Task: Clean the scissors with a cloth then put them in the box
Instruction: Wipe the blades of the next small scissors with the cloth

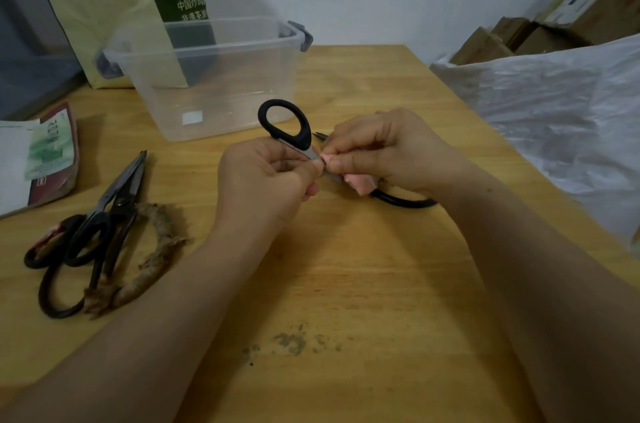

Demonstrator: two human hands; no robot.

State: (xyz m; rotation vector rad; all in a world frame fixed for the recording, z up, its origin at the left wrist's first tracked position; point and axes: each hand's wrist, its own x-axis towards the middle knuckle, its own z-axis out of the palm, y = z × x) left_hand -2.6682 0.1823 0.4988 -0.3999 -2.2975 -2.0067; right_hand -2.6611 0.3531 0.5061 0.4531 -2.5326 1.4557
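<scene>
Pink cloth [360, 185] one, held scissors [304, 133] one.

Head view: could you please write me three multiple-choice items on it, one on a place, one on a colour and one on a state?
1. Where does the pile of spare scissors lie?
A. on the wooden table, left of the hands
B. on the floor
C. on a chair

2. What colour is the cloth?
A. blue
B. pink
C. green

3. What is the state of the black-handled scissors?
A. lying untouched on the table
B. hanging from a hook
C. held, the left hand gripping them and the right hand pinching the cloth on a blade

Key: A, the pile rests on the tabletop beside the left forearm; B, pink shows under the right fingers; C, both hands close on them above the table.
</scene>
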